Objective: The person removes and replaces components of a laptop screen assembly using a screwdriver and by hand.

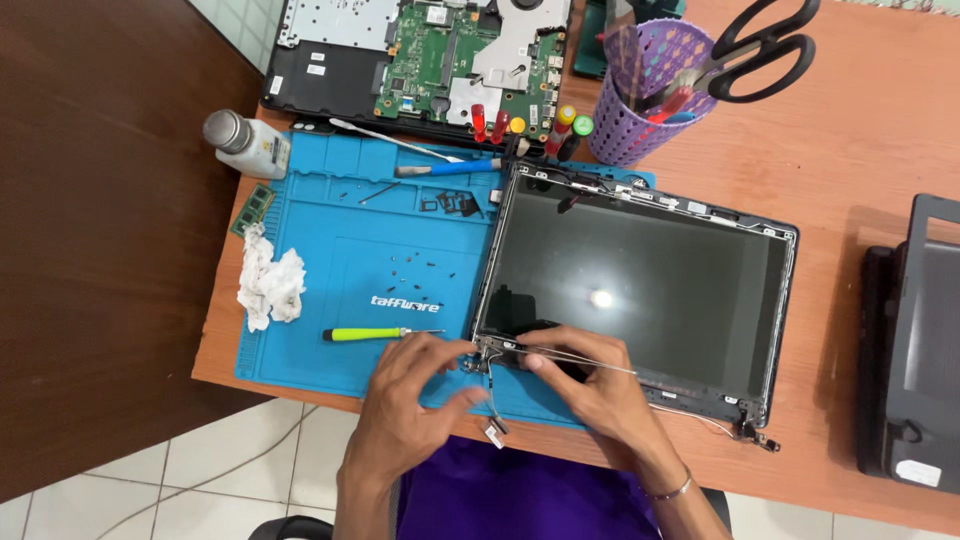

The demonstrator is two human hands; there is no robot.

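I see my left hand (415,385) with fingers spread, its fingertips touching the hinge (487,349) at the near left corner of the laptop screen panel (640,280). My right hand (590,385) pinches the thin cable (580,358) beside it, over the blue mat (330,200).

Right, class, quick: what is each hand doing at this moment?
Left hand: fingers pinched at the hinge corner of the laptop screen panel.
Right hand: fingertips pressed on the panel's lower edge; grip unclear.
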